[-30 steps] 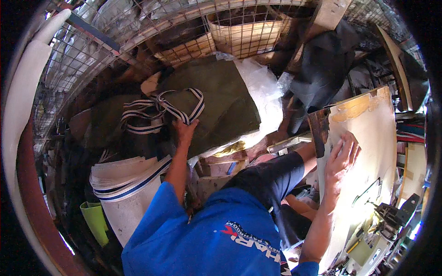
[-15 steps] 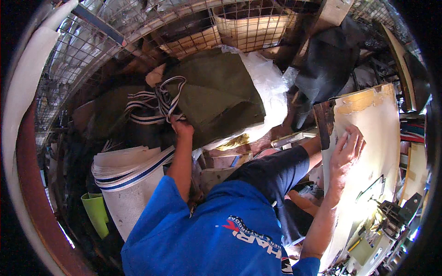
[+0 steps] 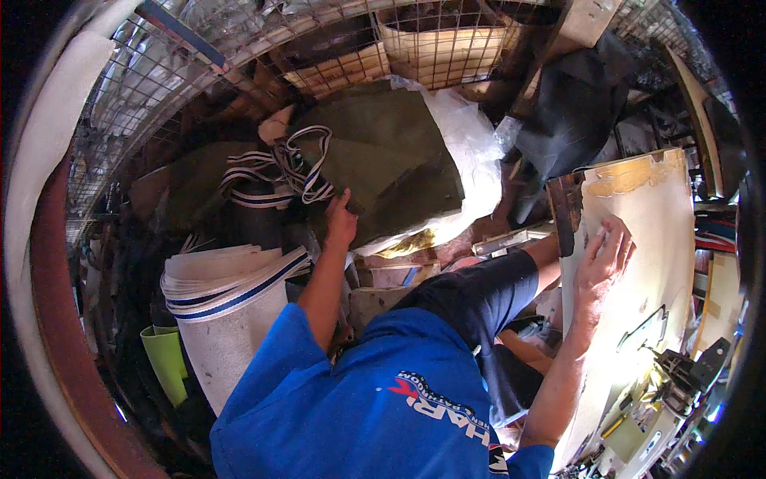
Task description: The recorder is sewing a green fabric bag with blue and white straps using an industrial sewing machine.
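My left hand is at the near left edge of a folded dark green cloth, its index finger stretched out against the fabric; the other fingers are partly hidden. Just beyond its fingertip lies a loose tangle of white strap with dark stripes, partly on the cloth and apart from the hand. White plastic sheeting shows under and beside the cloth. On the right, my right hand rests on the pale worn tabletop, with its fingers loosely bent and apart, nothing in them.
A roll of white material with striped strap around its top stands at the left, beside a lime green rolled sheet. A sewing machine sits at the lower right. Wire mesh spans the back, near a black sheet.
My left hand has let go of the striped strap and moved right onto the green cloth's edge. The strap's end now hangs loose. My right hand has stayed on the tabletop.
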Motion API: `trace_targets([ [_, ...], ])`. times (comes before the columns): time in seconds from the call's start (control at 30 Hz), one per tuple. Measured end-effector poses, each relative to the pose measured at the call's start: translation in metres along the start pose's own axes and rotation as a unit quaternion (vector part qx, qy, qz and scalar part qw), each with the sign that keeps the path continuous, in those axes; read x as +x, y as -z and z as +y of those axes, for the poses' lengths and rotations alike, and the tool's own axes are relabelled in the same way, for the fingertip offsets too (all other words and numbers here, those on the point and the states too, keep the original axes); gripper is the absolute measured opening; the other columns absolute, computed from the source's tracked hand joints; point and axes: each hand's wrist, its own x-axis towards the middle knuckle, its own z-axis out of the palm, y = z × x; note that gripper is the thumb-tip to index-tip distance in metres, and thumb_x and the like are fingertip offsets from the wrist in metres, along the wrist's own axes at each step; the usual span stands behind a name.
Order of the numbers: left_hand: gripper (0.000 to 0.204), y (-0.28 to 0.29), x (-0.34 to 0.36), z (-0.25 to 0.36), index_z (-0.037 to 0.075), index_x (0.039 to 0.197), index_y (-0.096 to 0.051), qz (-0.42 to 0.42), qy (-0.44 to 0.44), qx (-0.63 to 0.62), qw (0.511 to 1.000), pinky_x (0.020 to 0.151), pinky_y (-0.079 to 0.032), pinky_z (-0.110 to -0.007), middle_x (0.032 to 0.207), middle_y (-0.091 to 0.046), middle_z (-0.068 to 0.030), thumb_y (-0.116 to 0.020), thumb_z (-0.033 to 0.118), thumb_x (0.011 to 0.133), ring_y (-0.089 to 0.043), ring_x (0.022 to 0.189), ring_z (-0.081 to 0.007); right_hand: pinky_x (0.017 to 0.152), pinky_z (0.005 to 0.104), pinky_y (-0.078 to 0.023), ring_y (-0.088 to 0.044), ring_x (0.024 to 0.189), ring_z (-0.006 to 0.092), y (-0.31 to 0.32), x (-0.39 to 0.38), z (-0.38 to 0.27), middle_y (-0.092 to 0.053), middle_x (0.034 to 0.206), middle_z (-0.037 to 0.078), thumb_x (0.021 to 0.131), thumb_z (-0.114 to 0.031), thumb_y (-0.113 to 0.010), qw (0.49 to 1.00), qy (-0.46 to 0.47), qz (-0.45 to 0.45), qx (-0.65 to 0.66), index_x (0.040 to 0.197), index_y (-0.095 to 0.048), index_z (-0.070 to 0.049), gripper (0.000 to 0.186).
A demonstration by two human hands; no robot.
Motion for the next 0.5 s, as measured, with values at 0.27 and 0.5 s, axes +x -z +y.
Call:
trace_targets([
  [0.27, 0.049, 0.042, 0.078, 0.004, 0.005, 0.129, -0.049, -0.015, -0.072, 0.069, 0.995, 0.098, -0.042, -0.040, 0.122, -0.058, -0.0102, -0.065, 0.016, 0.084, -0.053, 0.113, -0.0273, 0.088, 0.0413, -0.042, -0.056, 0.100, 0.0306, -0.015, -0.001, -0.002, -0.060, 0.106, 0.013, 0.090, -0.007, -0.051, 1.000, 0.014, 0.005, 0.023, 0.108, -0.056, -0.003, 0.019],
  [0.5, 0.055, -0.064, 0.058, 0.089, 0.000, 0.127, -0.046, 0.103, -0.211, 0.193, 0.953, 0.091, -0.045, -0.041, 0.123, -0.055, -0.0156, -0.067, 0.005, 0.076, -0.053, 0.111, -0.0274, 0.090, 0.0409, -0.040, -0.056, 0.100, 0.0307, -0.022, -0.006, 0.014, -0.060, 0.107, 0.013, 0.091, -0.009, -0.050, 1.000, 0.016, 0.020, 0.017, 0.108, -0.056, -0.004, 0.019],
])
